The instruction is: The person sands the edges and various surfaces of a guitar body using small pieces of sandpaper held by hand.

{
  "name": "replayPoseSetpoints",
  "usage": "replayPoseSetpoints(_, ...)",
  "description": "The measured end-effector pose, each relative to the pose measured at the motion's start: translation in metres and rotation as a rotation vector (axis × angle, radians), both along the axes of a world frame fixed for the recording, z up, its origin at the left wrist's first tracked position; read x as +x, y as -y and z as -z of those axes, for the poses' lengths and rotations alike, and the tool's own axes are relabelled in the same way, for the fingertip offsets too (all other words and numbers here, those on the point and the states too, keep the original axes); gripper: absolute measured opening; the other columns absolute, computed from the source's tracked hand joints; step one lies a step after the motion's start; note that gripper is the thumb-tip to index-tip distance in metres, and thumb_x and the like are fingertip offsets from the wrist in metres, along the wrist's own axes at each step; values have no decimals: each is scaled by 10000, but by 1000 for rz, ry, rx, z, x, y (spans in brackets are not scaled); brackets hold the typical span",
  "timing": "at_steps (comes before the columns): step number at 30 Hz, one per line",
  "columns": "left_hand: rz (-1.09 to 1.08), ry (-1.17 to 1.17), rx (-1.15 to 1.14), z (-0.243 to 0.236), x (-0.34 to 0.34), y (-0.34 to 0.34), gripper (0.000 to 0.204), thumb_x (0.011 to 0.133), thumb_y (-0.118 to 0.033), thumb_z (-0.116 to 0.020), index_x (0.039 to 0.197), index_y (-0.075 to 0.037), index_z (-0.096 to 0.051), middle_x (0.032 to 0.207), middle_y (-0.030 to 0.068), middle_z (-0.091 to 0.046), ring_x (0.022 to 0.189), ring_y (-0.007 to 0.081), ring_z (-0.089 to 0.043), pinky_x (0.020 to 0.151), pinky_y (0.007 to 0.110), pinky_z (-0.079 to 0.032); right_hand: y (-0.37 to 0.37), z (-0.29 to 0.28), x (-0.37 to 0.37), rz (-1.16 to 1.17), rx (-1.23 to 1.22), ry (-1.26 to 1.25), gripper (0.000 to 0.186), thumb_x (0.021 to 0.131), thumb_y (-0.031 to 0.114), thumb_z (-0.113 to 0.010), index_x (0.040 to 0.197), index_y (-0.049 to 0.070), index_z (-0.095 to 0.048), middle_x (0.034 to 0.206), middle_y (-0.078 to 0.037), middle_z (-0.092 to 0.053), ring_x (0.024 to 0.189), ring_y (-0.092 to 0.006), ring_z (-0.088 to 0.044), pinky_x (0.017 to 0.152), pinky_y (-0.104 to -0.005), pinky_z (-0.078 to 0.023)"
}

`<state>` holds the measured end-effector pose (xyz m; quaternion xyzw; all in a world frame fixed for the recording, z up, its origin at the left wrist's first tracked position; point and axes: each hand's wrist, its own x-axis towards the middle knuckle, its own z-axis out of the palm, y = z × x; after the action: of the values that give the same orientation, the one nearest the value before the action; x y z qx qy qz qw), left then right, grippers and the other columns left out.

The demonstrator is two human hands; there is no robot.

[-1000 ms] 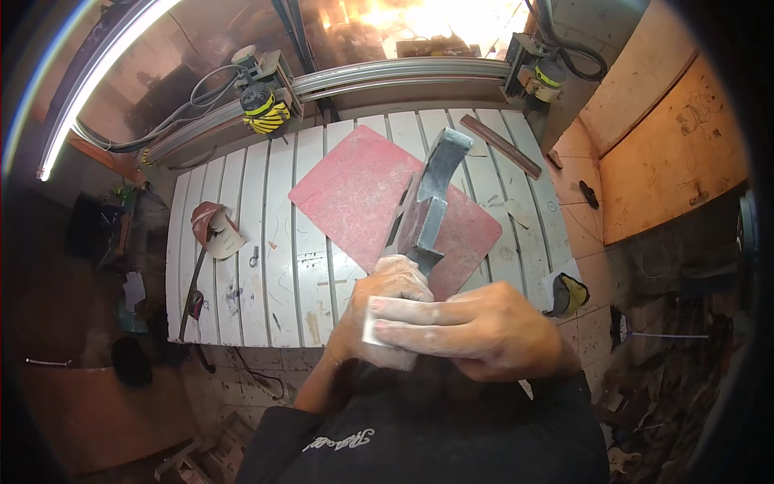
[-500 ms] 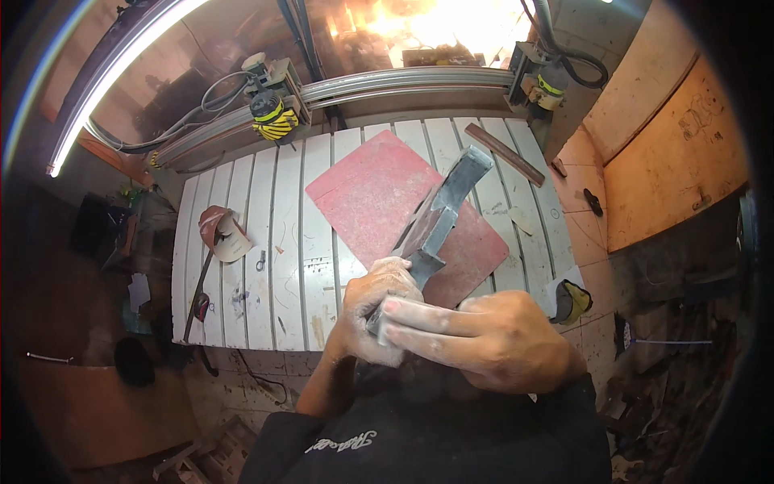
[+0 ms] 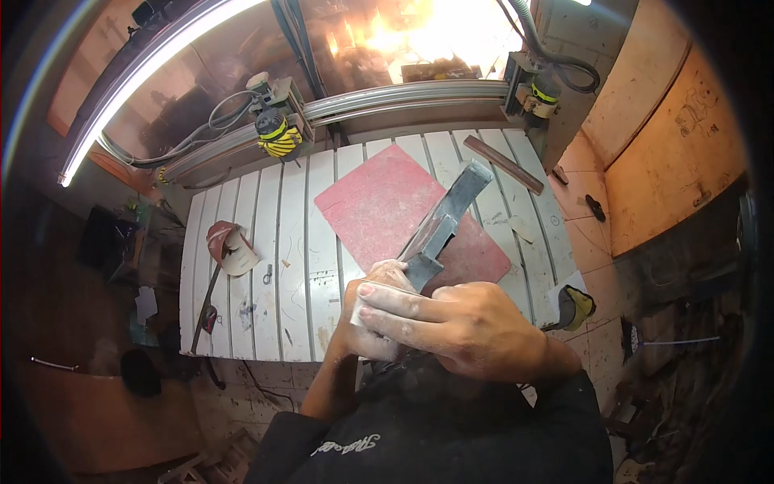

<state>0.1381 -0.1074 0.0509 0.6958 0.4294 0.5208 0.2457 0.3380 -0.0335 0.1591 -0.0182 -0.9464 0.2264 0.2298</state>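
Observation:
A long, dusty dark-grey angular part (image 3: 453, 202) with a raised step along it rises from my hands, over the pink square board (image 3: 379, 189). My left hand (image 3: 372, 323), white with dust, is closed around its near end. Crossing in front from the right, my right hand (image 3: 476, 327) has two fingers stretched out and pressed down at my left hand. Under those fingertips shows the edge of a small pale folded sheet (image 3: 357, 313), like sandpaper. The near tip of the grey part and my right thumb are hidden.
The white slatted table (image 3: 298, 306) bears a red-and-beige cap (image 3: 234, 248) at left, a dark rod (image 3: 207, 306) and a brown bar (image 3: 504, 164). A metal rail (image 3: 411, 101) with two clamped units runs behind. A yellow-black glove (image 3: 578, 306) hangs at the right edge.
My right fingers have slid left and up over my left hand, with the pale sheet's edge now showing. The grey part has tilted slightly. The whole view has shifted a little.

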Motion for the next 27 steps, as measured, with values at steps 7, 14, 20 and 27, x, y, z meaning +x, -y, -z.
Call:
replayPoseSetpoints(7, -24, 105, 175, 4, -5, -1, 282, 582, -168, -723, 846, -80, -677, 807, 56, -693, 759, 224, -684, 970, 454, -481, 3, 3, -5, -46, -65, 66, 626, 812, 52, -664, 1428, 133, -585, 1483, -43, -578, 710, -225, -675, 676, -340, -584)
replayPoseSetpoints(14, -97, 453, 117, 5, -22, 5, 362, 589, -200, -772, 899, -81, -630, 890, 63, -665, 877, 231, -669, 1005, 453, -442, -9, 9, 26, -123, -246, 162, 598, 801, -14, -644, 1383, 126, -633, 1416, -109, -630, 999, -321, -732, 738, -354, -610)
replayPoseSetpoints(20, -8, 439, 143, 14, -24, 1, 522, 626, -106, -755, 1082, -93, -501, 951, 71, -609, 899, 215, -605, 958, 436, -451, 7, 20, -9, -27, -460, -216, 614, 811, -103, -623, 1388, 107, -628, 1391, -139, -640, 1061, -357, -713, 880, -395, -606)
replayPoseSetpoints(27, 58, 519, 184, 13, -17, -2, 834, 620, -24, -711, 1368, -63, -343, 990, 99, -551, 876, 198, -557, 789, 354, -488, 15, 46, -29, 31, -662, -160, 634, 808, -151, -546, 1410, 44, -589, 1395, -209, -614, 1265, -370, -615, 1088, -397, -508)
